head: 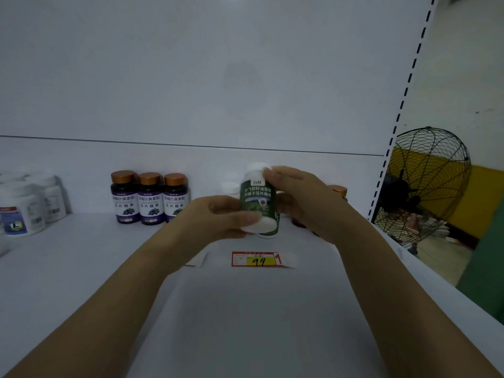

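A white bottle with a dark green label (256, 199) stands upright over the white shelf (245, 309), near its back. My right hand (302, 203) grips it from the right, fingers curled over its shoulder just under the white cap. My left hand (218, 216) comes in from the left and holds the lower part. Its fingers wrap round a white round end (262, 225); I cannot tell whether that is a second bottle. Both forearms reach in from the bottom of the view.
Three purple-labelled bottles with copper caps (149, 199) stand in a row at the back left. White jars (20, 210) stand at the far left. A red and yellow price tag reading 99 (256, 259) lies on the shelf. A black cage fan (425, 184) stands beyond the shelf's right upright.
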Demonstrator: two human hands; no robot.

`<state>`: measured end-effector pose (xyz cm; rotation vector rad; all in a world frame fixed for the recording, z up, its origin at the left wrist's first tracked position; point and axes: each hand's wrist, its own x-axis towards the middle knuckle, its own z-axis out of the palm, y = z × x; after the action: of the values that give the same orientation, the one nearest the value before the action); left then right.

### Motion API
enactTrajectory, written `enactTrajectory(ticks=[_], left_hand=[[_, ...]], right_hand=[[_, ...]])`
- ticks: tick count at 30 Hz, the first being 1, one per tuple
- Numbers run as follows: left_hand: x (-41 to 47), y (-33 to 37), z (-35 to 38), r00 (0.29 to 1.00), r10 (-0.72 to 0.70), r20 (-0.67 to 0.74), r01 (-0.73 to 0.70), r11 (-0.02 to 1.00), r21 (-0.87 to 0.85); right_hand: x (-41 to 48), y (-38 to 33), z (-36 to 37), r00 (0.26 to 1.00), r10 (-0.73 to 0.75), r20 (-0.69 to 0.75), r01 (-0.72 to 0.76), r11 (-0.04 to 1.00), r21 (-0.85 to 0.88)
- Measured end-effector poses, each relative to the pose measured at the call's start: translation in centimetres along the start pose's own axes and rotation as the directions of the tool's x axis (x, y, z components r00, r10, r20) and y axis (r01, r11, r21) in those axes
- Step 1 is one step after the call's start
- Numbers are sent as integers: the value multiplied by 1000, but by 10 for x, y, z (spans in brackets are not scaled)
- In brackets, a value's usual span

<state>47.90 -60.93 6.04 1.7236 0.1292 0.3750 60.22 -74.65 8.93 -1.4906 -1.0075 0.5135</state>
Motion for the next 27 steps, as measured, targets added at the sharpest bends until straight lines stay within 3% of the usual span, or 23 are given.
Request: enactTrajectory(ticks=[2, 4, 10, 13, 16, 20, 27], left_hand=[[0, 1, 2, 991, -126, 39, 131, 980, -150], [0, 0, 2, 974, -222, 47, 227, 956, -188], [-1, -3, 0, 955, -283, 85, 295, 937, -188], [-1, -3, -1, 962, -257, 90, 271, 936, -226], [-2, -2, -2, 983, -163, 82, 177, 962, -209], [-1, -5, -1, 999, -14, -42, 15, 1000, 23], [6, -19, 3, 991, 92, -97, -71, 977, 201]], right_hand=[[3, 4, 2, 987, 159, -27, -155, 981, 114], [2, 7, 4, 966, 257, -18, -248, 948, 198], [3, 12, 5, 937, 349, 2, -340, 910, 237], [5, 11, 4, 954, 299, -23, -288, 936, 201], [5, 7, 0, 991, 129, -35, -122, 979, 163], [0, 3, -4, 994, -105, -2, 105, 988, 117], [0, 7, 1, 990, -138, -1, 136, 975, -177]])
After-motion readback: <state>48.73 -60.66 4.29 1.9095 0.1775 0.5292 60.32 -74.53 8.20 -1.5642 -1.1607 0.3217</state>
